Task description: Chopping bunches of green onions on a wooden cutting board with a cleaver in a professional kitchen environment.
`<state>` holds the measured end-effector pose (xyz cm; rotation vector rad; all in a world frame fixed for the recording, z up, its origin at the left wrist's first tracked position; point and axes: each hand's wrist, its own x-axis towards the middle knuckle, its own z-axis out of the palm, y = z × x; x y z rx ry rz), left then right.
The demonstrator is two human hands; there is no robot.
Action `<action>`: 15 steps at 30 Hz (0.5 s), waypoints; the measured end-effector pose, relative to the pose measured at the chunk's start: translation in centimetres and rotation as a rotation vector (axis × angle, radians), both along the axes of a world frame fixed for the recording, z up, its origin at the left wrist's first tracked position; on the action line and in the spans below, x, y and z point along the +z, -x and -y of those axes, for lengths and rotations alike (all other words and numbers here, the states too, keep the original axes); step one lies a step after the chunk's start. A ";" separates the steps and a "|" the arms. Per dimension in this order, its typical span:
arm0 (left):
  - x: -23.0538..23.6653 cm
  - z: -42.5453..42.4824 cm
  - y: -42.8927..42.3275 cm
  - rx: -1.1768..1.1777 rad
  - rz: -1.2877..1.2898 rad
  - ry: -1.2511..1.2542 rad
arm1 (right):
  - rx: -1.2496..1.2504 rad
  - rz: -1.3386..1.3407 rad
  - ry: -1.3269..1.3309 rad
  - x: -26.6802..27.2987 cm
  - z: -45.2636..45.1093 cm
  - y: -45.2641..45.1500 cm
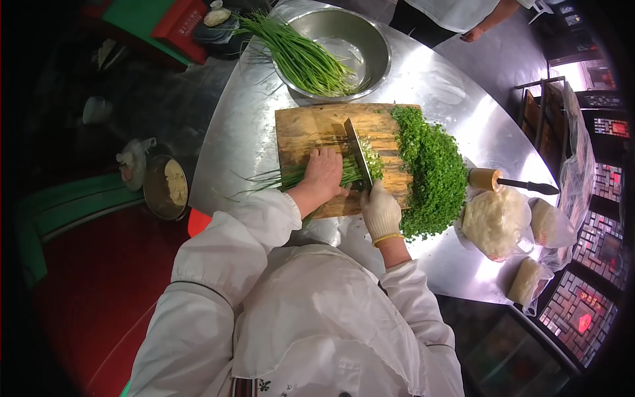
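My bare left hand (322, 173) presses down on a bunch of long green chives (292, 176) lying across a worn wooden cutting board (307, 124). In my right hand (382, 211), which wears a white knitted glove, is the handle of a cleaver (358, 151). Its blade stands on edge over the bunch, just right of my left fingers. Small cut pieces (374, 159) lie against the blade's right side. A large heap of chopped greens (434, 173) covers the board's right end and spills onto the metal table.
Beyond the board, a steel basin (379, 54) holds more long chives (307, 59). On the right are a wooden-handled tool (483, 179) and bagged pale dough-like lumps (496, 223). A pot (166, 208) stands off to the left. Another person (446, 15) stands across the steel table (228, 134).
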<state>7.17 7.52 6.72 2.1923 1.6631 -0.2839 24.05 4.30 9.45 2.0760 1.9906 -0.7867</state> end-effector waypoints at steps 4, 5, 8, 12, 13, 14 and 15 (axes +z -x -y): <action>-2.3 0.2 0.0 0.013 -0.096 0.046 | 0.028 -0.046 -0.026 0.7 -0.3 -0.8; -3.0 0.1 -0.3 0.032 -0.140 0.079 | 0.029 -0.065 -0.037 1.4 -0.1 -1.1; -3.5 -0.2 -0.6 0.029 -0.157 0.128 | 0.029 -0.079 -0.024 4.1 0.8 -1.4; -2.8 -0.7 -1.0 0.066 -0.194 0.218 | 0.055 -0.047 -0.023 4.6 2.5 -1.7; -2.9 -0.4 -0.8 0.052 -0.158 0.182 | 0.073 -0.034 -0.041 4.4 2.6 -1.7; -3.1 -0.2 -0.7 0.038 -0.123 0.147 | 0.072 -0.033 -0.040 4.0 2.6 -1.8; -3.1 -0.2 -0.7 0.038 -0.123 0.148 | 0.079 -0.012 -0.015 3.6 2.5 -1.8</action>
